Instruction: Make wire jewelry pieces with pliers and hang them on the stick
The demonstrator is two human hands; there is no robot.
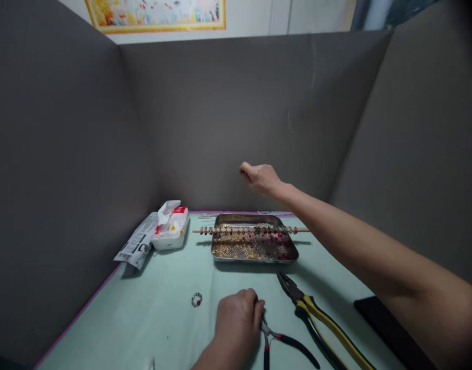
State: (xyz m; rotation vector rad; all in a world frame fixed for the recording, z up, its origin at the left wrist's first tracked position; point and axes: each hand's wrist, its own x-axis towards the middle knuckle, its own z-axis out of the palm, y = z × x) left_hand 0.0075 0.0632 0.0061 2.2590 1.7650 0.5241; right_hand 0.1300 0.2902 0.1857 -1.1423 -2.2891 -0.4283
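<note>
My left hand (238, 319) is low in the middle, its fingers curled and thumb pressed in. It covers the jaws of small pliers (270, 333) with dark, red-banded handles; what the fingers pinch is hidden. My right hand (264, 177) is raised above the tray, fingers closed in a pinch, slightly blurred. Anything in that pinch is too small to make out. Left of my left hand lies a small beaded ring (196, 299) with one red bead. Larger combination pliers (303, 298) with yellow and black handles lie to the right.
A metal tray (255, 261) holds gold, silver and red beads. Across it rests a wooden stick (197, 230) threaded with beaded rings. A tissue pack (172, 234) and a silvery pouch (138, 244) stand back left. A black flat object (390, 329) lies right. Grey panels (220, 113) enclose the table.
</note>
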